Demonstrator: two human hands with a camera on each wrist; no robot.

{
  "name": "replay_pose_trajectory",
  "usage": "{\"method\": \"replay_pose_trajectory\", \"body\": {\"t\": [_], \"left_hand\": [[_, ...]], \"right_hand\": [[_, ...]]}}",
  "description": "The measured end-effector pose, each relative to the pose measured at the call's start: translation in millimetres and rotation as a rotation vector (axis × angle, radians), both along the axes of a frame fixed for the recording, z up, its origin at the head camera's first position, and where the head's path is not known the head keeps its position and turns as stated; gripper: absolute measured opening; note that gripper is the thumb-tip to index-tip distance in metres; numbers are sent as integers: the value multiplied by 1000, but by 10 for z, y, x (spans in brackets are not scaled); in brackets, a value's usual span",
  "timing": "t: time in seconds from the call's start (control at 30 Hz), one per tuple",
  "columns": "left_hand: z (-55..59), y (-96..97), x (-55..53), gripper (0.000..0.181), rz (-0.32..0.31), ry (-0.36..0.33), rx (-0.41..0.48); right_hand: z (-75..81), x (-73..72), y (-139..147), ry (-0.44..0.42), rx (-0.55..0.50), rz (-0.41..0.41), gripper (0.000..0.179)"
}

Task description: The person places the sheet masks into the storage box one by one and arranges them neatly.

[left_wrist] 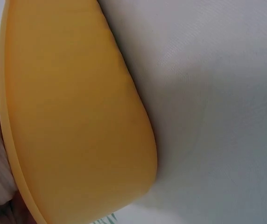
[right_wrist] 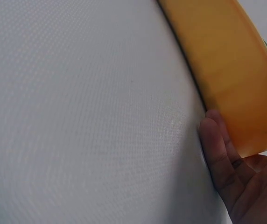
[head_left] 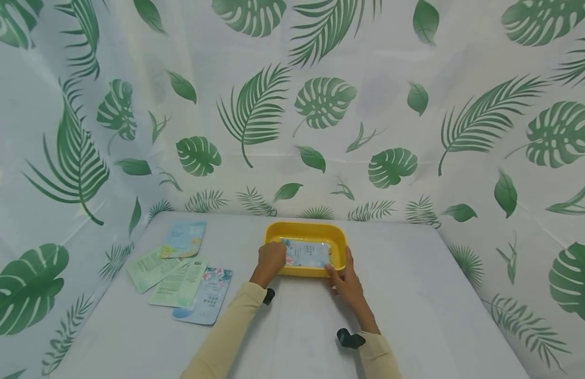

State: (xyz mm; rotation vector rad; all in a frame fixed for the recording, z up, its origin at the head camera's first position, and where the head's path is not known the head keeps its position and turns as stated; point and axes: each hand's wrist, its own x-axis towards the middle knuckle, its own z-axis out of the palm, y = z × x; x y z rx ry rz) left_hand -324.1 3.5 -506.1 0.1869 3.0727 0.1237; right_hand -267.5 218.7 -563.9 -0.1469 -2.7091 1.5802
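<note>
— Where do we see the floral packet (head_left: 307, 254)?
— Inside the yellow tray (head_left: 305, 272); the right hand (head_left: 347, 285) grips the near right corner.
— And the left hand (head_left: 271, 261)?
— Over the left end; its closure and hold we cannot tell.

Tray (head_left: 304, 272) on the table (head_left: 425, 305), centre of the frame, a packet (head_left: 305, 254) inside it, left hand (head_left: 271, 259) at its left end, right hand (head_left: 347, 282) at its lower right corner, four overlapping packets (head_left: 180, 283) at left, sheet (head_left: 351, 139) behind, across the top.
</note>
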Motion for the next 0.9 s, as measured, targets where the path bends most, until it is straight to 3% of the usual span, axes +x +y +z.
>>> {"method": "replay_pose_trajectory", "body": {"t": [0.2, 0.5, 0.9], "left_hand": [[13, 21, 2, 16, 16, -45, -38], [-56, 17, 33, 15, 11, 56, -1], [-78, -16, 28, 16, -25, 77, 13]], "right_hand": [[-2, -16, 7, -17, -1, 3, 91], [0, -11, 1, -27, 15, -11, 89], [-23, -24, 7, -7, 2, -5, 91]]}}
